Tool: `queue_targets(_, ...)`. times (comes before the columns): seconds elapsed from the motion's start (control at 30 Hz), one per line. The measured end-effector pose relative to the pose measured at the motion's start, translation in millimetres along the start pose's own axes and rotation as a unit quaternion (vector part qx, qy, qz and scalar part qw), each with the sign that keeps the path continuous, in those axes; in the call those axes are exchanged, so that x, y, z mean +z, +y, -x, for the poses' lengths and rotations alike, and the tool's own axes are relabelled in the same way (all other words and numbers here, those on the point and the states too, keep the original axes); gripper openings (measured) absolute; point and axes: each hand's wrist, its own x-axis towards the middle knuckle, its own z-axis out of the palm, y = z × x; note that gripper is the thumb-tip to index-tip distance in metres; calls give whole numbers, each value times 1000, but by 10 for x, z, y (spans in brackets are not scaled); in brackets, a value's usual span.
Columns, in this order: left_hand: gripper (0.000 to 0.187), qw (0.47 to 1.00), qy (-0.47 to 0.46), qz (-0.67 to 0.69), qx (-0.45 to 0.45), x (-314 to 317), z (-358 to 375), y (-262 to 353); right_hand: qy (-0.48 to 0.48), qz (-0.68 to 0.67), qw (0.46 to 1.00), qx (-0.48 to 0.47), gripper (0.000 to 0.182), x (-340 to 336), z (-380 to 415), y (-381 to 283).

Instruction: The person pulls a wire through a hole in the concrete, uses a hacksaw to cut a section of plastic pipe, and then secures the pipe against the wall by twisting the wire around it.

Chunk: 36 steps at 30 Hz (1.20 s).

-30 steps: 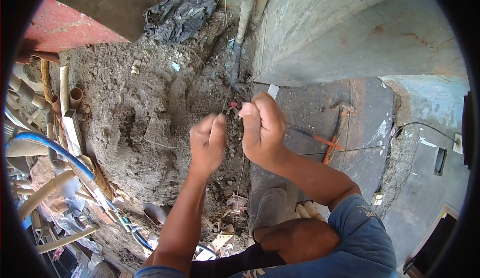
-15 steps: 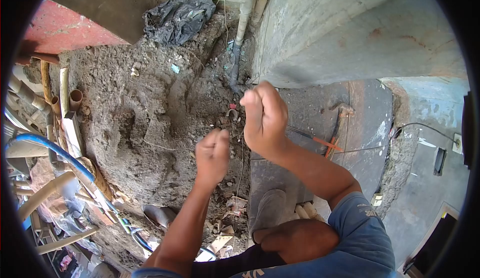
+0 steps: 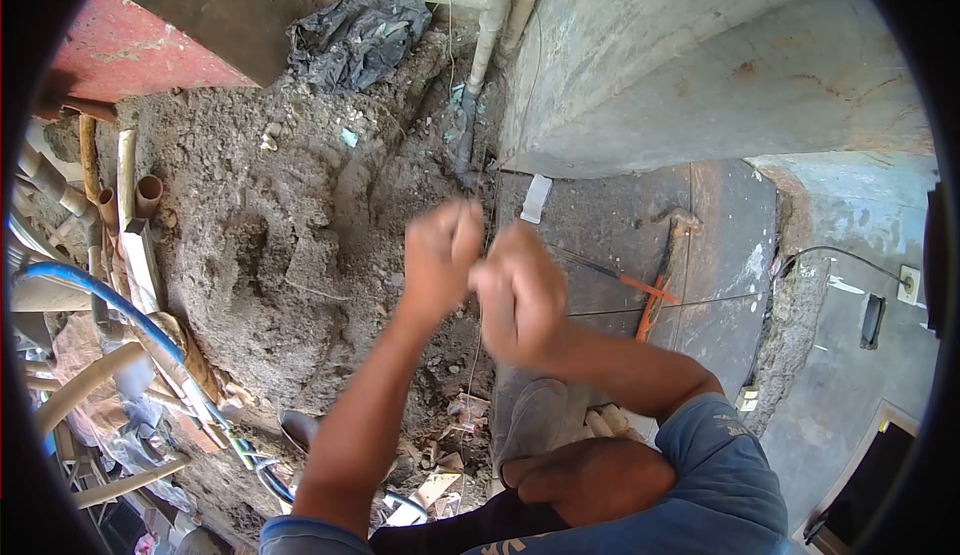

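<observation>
I see both fists pressed closed on a thin wire (image 3: 480,330): my left hand (image 3: 440,255) at eleven o'clock of my right hand (image 3: 517,297). The wire's long axis runs twelve to six, toward the pipe (image 3: 482,40).

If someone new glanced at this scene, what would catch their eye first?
Two clenched hands meet at centre, the left hand slightly higher than the right hand, seemingly pulling a thin wire that hangs below them. Behind them lies a mound of loose soil, and an orange-handled hammer lies on the dark tiles at right.
</observation>
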Motion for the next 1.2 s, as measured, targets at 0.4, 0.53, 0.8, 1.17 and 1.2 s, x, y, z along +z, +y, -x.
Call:
queue_targets(0.4,41,992,58,75,-81,-97,-564,-191,-20,-46,997,64,23,-29,386,-393)
queue_targets(0.53,37,999,20,-11,-26,-29,-322,-20,8,-63,998,-1,16,-31,171,-251)
queue_targets(0.8,41,993,43,7,-108,-238,493,28,67,4,990,123,24,143,-130,203)
queue_targets(1.17,42,999,7,-48,12,-56,50,-184,11,-21,1000,2,15,46,-80,-9)
queue_targets(1.2,41,999,45,-29,-6,-23,340,-140,15,9,999,32,20,79,-185,147)
